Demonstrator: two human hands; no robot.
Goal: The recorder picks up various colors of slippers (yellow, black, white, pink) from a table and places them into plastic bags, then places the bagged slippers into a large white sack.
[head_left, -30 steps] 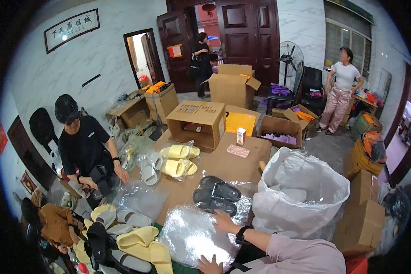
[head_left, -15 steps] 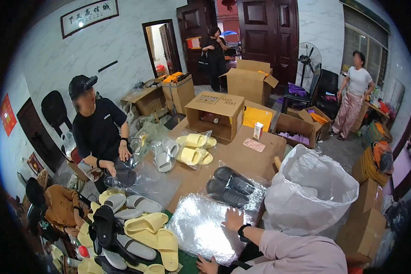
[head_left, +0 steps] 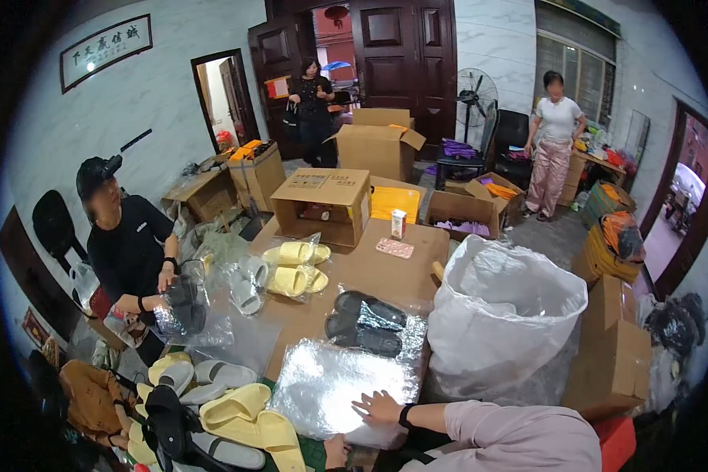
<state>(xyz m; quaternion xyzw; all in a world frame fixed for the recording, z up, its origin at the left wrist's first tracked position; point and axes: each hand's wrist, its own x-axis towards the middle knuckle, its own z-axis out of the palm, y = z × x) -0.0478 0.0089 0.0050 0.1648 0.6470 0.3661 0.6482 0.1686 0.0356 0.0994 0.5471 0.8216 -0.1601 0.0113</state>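
A stack of shiny clear plastic bags [head_left: 311,377] lies flat on the table in front of me. My right hand [head_left: 379,407] rests on its near right part, fingers spread and nothing gripped. At the table's near side, by the lower edge of the view, my left hand [head_left: 337,451] is open beside the stack's near corner; its fingers show only in part. Just beyond the stack lies a pair of black slippers [head_left: 367,321] in a clear bag. To the left is a heap of loose slippers, with yellow slippers [head_left: 240,405] and a black slipper [head_left: 165,421] among them.
Bagged yellow slippers [head_left: 291,279] and bagged grey slippers [head_left: 248,287] lie farther back, near an open carton [head_left: 322,189] and a phone [head_left: 394,248]. A large white sack [head_left: 503,338] stands at right. A co-worker [head_left: 130,244] at left holds bagged dark slippers [head_left: 182,307].
The view has shifted, so the room sits farther left. My right hand has drawn back toward the stack's near edge. The co-worker's dark slippers now show inside a raised clear bag.
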